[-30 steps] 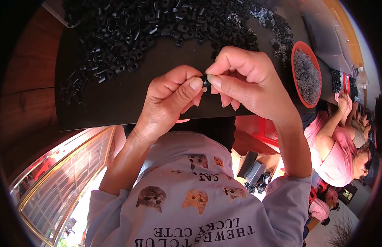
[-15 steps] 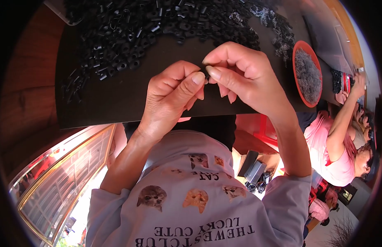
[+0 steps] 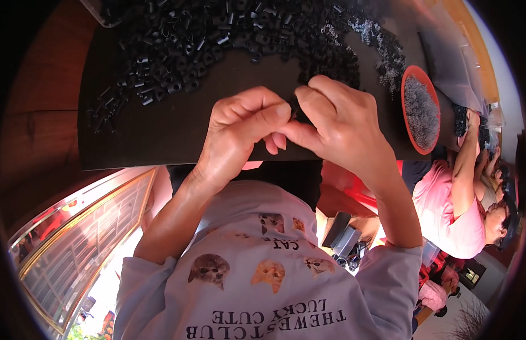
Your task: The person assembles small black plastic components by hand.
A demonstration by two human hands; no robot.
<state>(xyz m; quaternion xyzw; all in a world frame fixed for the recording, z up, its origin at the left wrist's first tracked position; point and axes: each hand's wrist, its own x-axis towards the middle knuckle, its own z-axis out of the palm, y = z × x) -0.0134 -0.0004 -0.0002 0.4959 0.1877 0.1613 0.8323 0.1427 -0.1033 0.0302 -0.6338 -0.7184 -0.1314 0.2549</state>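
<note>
Head view: the left hand [image 3: 240, 136] and right hand [image 3: 339, 122] meet above the dark desk [image 3: 161, 130], both grips pinched shut on 1 small black part [image 3: 293, 107], almost hidden between thumbs and forefingers. A heap of black parts [image 3: 217, 34] lies just beyond, an orange bowl [image 3: 420, 107] of grey bits to the right. The part is tiny; a slack pinch would likely drop it into the heap, where it is lost among lookalikes. A co-worker's arm [image 3: 464, 164] works nearby.
</note>
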